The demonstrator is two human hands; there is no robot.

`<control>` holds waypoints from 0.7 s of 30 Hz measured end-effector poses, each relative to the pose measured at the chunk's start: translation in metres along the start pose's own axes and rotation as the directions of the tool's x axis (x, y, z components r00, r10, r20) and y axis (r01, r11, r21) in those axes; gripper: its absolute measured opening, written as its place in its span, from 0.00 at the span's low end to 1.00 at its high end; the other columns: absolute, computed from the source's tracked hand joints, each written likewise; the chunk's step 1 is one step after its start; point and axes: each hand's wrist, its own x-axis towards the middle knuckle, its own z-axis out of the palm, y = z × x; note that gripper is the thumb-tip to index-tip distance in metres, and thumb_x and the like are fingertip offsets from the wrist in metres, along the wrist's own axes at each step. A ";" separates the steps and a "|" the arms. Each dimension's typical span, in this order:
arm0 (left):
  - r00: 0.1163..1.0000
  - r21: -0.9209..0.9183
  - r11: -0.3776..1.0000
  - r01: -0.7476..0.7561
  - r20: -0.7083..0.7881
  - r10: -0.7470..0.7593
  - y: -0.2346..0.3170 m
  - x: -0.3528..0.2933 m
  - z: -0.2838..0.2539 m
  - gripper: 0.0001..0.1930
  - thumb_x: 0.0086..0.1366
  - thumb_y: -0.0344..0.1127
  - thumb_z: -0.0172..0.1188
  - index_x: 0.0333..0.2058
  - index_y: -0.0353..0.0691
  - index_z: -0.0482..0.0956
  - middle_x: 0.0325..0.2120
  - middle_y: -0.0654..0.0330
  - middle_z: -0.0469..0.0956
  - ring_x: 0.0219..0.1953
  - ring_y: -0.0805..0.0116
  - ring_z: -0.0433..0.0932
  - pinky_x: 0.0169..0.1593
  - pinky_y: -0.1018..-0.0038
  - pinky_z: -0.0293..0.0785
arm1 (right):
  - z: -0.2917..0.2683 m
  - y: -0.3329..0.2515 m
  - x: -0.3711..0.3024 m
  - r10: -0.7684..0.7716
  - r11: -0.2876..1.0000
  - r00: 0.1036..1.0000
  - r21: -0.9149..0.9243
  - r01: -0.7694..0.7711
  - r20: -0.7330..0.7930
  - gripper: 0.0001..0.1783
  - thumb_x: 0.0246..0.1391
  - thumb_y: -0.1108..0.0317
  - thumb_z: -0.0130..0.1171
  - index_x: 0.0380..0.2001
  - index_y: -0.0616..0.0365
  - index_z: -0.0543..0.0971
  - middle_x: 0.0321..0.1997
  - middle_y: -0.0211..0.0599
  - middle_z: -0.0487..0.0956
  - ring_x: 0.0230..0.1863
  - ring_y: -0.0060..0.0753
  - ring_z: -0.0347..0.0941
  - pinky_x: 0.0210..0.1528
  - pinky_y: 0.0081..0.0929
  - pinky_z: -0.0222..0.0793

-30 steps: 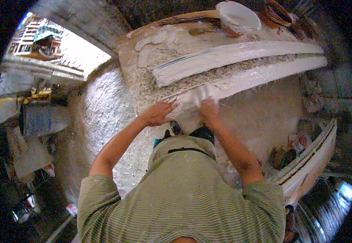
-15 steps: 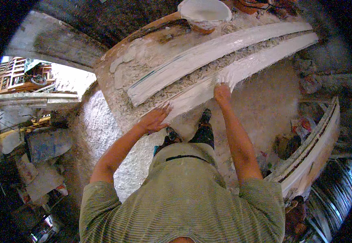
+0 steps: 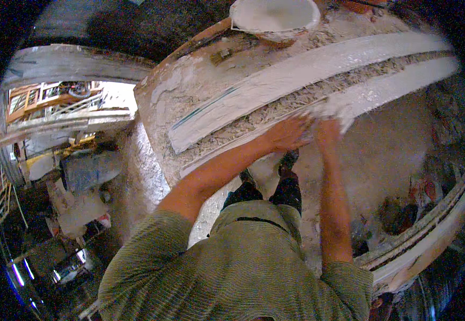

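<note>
A long, curved plaster moulding (image 3: 307, 69) lies across the bench, with two smooth white bands and a rough, fibrous groove (image 3: 296, 99) running between them. My left hand (image 3: 291, 132) rests along its near band, fingers stretched out. Close beside it, my right hand (image 3: 329, 131) is at the same near edge. White, wet-looking plaster fibre (image 3: 342, 112) covers its fingers and hangs around them. Motion blur hides how those fingers are bent.
At the far edge of the bench (image 3: 157, 107) stands a white bucket (image 3: 275, 16) of pale liquid. Another curved moulding (image 3: 430, 235) lies at the right. A red and white bag (image 3: 422, 190) and dark clutter sit on the floor near it. Boards and slabs (image 3: 90, 168) stand at the left.
My left hand has slid right along the near band and now lies beside my right hand. My right hand has also shifted right. The view has moved slightly.
</note>
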 end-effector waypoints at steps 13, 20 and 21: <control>0.968 0.123 0.961 -0.250 0.062 0.244 -0.027 -0.075 0.010 0.38 0.72 0.60 0.44 0.69 0.35 0.55 0.71 0.41 0.50 0.73 0.45 0.50 0.73 0.55 0.49 | -0.056 -0.005 0.031 -0.473 0.814 0.878 -0.346 0.466 0.069 0.21 0.66 0.57 0.44 0.42 0.60 0.81 0.40 0.58 0.80 0.41 0.63 0.77 0.47 0.59 0.72; 0.982 0.089 0.995 -0.051 0.186 0.034 -0.063 -0.334 -0.014 0.38 0.73 0.56 0.45 0.70 0.36 0.51 0.72 0.43 0.46 0.72 0.42 0.52 0.73 0.56 0.49 | -0.040 -0.175 -0.179 -0.297 0.955 0.951 -0.029 0.296 -0.081 0.29 0.63 0.48 0.49 0.42 0.67 0.81 0.45 0.61 0.80 0.53 0.63 0.74 0.59 0.55 0.67; 0.985 0.073 0.997 -0.036 0.171 0.023 -0.067 -0.364 -0.015 0.38 0.72 0.57 0.47 0.70 0.36 0.51 0.72 0.43 0.45 0.72 0.42 0.51 0.73 0.55 0.47 | -0.040 -0.193 -0.208 -0.313 0.950 0.949 0.006 0.314 -0.037 0.29 0.62 0.48 0.50 0.44 0.67 0.81 0.45 0.60 0.80 0.55 0.63 0.73 0.62 0.56 0.63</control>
